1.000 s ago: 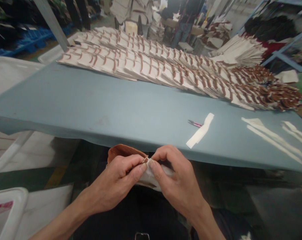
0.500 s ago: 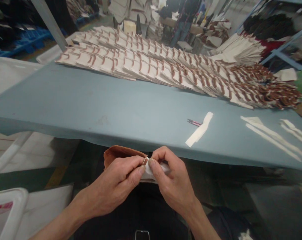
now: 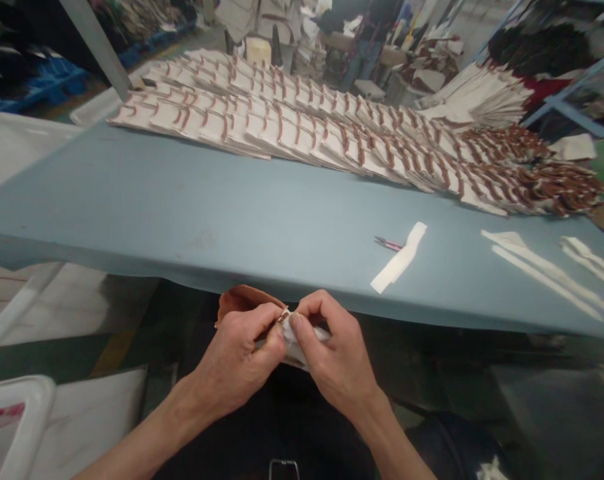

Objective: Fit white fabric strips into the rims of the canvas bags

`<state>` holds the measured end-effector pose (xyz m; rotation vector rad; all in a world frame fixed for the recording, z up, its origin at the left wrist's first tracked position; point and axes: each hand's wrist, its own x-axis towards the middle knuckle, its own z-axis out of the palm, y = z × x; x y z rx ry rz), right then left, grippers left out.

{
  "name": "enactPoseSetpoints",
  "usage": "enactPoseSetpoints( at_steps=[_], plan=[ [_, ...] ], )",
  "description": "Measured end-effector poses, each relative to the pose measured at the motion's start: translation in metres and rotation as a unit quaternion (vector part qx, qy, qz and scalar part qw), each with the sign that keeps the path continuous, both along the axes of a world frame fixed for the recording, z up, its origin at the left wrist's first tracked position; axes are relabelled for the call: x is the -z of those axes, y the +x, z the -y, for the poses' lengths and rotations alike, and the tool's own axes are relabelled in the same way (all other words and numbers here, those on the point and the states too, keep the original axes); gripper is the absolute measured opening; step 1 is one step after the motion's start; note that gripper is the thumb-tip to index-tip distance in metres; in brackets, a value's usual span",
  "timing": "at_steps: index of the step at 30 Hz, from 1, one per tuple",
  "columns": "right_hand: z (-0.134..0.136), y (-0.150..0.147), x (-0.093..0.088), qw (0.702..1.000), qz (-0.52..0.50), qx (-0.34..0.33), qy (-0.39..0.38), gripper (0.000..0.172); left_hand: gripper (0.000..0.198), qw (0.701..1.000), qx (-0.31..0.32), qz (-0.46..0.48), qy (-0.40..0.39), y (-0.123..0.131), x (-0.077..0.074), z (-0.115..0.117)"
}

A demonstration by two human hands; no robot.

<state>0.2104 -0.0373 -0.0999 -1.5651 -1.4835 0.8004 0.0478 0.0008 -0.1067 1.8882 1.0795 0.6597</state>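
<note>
Just below the table's front edge, both hands pinch one soft piece of fabric, white on the right and brown on the left. My left hand is closed on it with thumb and forefinger, at a small brown-and-white edge. Close beside it, my right hand grips the white part, its thumb pressed against the forefinger. A brown flap of the piece stands up behind my left hand. The fingers hide much of the piece, so its exact kind is unclear.
A blue-covered table spans the view. Overlapping white pieces with brown edges lie in rows along its far side. Nearer are small snips, a cream strip and more strips. A white bin stands lower left.
Both hands have shifted slightly left with the fabric, still pinching it close together. The brown flap has folded in a little behind my left hand.
</note>
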Motion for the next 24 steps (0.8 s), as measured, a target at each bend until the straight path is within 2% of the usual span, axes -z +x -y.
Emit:
enactPoseSetpoints(
  at_steps=[8,11,16,21,24],
  plan=[
    [-0.001,0.002,-0.003,0.998,-0.043,-0.011,-0.042,0.016,0.025,1.000,0.017,0.007,0.021,-0.002,-0.003,0.001],
    [-0.001,0.005,0.001,0.991,-0.092,-0.021,-0.092,0.020,0.024,0.999,0.028,0.009,0.029,-0.003,-0.004,0.001],
    [-0.003,0.011,0.013,0.953,-0.226,-0.065,-0.193,0.032,0.027,0.997,0.072,-0.007,0.023,-0.006,-0.005,-0.002],
    [-0.008,0.012,0.020,0.926,-0.293,-0.110,-0.212,0.041,0.030,0.995,0.089,-0.001,-0.034,-0.006,-0.004,-0.004],
    [-0.010,0.009,0.034,0.887,-0.383,-0.139,-0.220,0.048,0.030,0.995,0.093,0.000,-0.046,-0.003,-0.005,-0.007]
  ],
)
